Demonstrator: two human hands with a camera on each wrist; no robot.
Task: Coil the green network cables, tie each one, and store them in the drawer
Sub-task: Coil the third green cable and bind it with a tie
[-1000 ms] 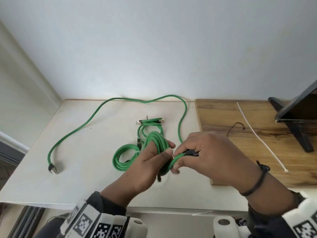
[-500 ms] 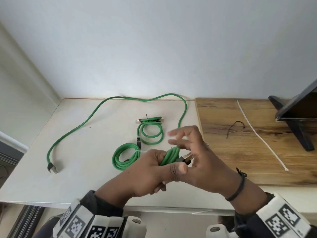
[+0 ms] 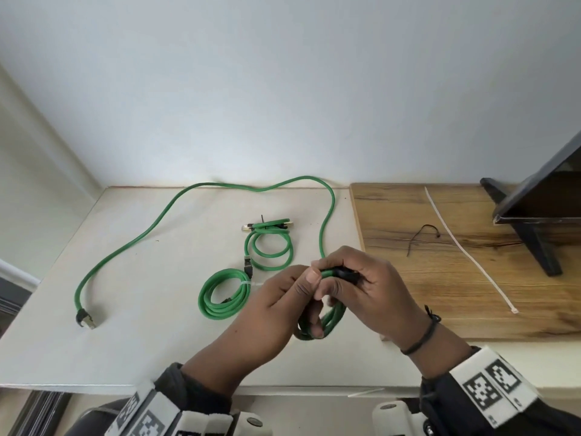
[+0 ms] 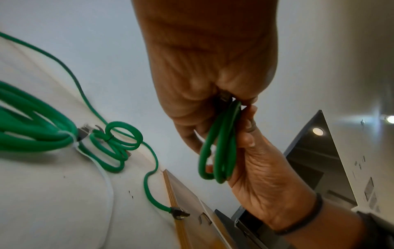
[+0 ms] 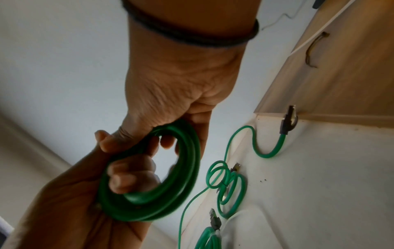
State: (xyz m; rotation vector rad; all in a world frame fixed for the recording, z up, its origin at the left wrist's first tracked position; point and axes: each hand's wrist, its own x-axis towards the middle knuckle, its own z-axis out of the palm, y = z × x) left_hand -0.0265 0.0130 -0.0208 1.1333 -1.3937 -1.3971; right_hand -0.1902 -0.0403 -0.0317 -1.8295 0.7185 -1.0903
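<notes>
A white table stood against a pale wall, with a wooden board lying on its right side. A dark stand rested on the far right of the board. On the white surface a long loose green cable ran uncoiled from a plug at the near left, up along the back edge and down toward the hands. Two tied coils lay near the middle: a larger coil bound with a white tie, and just beyond it a smaller coil bound with a dark tie. On the board lay a long white zip tie and, beside it, a short black tie.

Both hands met above the table's near edge, holding a third coil of green cable between them. The left hand had its fingers curled through and around the loops of that coil, gripping it. The right hand had its fingers clenched over the top of the same coil, pinching the loops together near a dark plug. A thin black band circled the right wrist.
</notes>
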